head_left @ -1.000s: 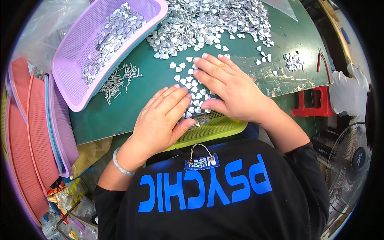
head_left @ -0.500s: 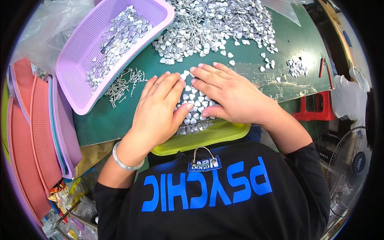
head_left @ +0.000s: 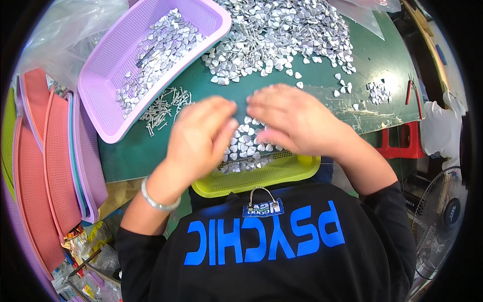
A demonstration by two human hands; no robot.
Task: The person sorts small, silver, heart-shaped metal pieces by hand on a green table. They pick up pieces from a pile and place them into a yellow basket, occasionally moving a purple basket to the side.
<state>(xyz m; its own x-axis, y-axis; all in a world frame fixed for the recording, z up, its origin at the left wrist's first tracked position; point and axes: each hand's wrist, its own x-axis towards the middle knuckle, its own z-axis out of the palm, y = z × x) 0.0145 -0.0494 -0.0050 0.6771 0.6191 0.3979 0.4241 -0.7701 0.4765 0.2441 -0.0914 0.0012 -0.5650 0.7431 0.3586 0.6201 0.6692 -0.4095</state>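
Small silver heart-shaped pieces lie between my hands at the near edge of the green table. On their left is my left hand, fingers curved and thumb apart. My right hand arches over their right side, its thumb also apart from the fingers. Motion blurs both hands, but neither seems to grip anything. Just below the edge, a yellow-green basket has more hearts in it. A large heap of hearts spreads across the far side.
At the upper left, a purple basket contains hearts; small metal screw-like pieces lie beside it. A small heart cluster and red-handled pliers are at right. Nested baskets stand left; a red stool and fan stand right.
My fingers have drawn back toward me and curled more, pulling hearts nearer the table edge. Green tabletop now shows beyond my fingertips. The whole view has shifted slightly.
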